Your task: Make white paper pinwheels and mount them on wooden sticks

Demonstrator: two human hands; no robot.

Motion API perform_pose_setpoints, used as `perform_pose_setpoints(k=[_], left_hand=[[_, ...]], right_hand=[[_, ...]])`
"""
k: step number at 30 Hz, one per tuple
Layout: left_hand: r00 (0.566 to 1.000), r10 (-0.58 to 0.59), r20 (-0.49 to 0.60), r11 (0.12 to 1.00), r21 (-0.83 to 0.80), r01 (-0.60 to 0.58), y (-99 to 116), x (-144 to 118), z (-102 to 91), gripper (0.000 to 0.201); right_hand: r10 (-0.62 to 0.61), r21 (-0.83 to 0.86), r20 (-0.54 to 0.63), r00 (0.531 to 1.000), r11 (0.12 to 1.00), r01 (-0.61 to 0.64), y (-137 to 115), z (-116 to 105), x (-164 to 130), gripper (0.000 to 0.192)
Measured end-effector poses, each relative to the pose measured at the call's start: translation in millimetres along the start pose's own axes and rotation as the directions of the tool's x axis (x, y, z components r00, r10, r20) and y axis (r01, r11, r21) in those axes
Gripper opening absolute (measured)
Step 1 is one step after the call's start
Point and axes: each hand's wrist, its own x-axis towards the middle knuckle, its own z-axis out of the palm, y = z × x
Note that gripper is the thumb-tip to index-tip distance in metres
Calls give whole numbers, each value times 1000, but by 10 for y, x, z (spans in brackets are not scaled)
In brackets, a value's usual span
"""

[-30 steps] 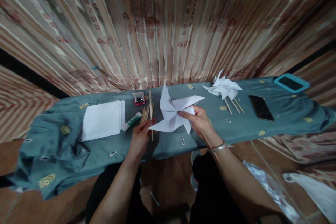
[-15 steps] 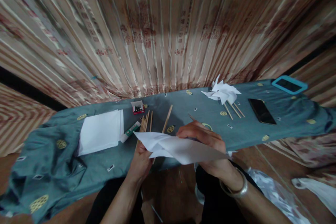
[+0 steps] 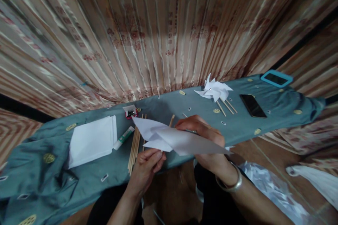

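The right hand (image 3: 204,137) lies curled over the top of a folded white paper pinwheel (image 3: 174,139), gripping it, while the left hand (image 3: 148,165) pinches its near lower edge from beneath, so the pinwheel hangs between the two hands just above the counter's (image 3: 185,105) near edge. This looks like the step of joining the paper head to a stick, which would call for lining up its centre. Loose wooden sticks (image 3: 134,144) lie just beyond the left hand, a glue stick (image 3: 123,137) and paper stack (image 3: 91,140) further left, and a finished pinwheel (image 3: 214,90) beyond the right.

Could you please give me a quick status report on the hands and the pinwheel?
Left hand and right hand both gripping the pinwheel, tilted near flat above the table edge. Sticks lie beneath. Nothing blocking.
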Motion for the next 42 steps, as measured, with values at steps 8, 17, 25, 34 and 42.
perform_pose_setpoints(k=[8,17,25,34,42], left_hand=[[987,-92,-133,996,2,93,-18,-1,-1,40],[999,-4,-37,1000,-16,3,-69,1,-62,30],[1000,20,-23,1000,16,-20,-54,0,-76,30],[998,-6,-70,1000,27,8,-37,5,-68,35],[982,95,-165,977,202,-60,-58,15,-168,29]], right_hand=[[46,-41,-21,999,998,-46,11,24,6,16],[-8,-62,-27,1000,998,7,25,34,9,16],[-41,-60,-14,999,997,40,40,37,-6,19],[65,-9,-25,998,998,-65,44,27,-9,12],[631,343,-82,771,744,-573,230,178,62,12]])
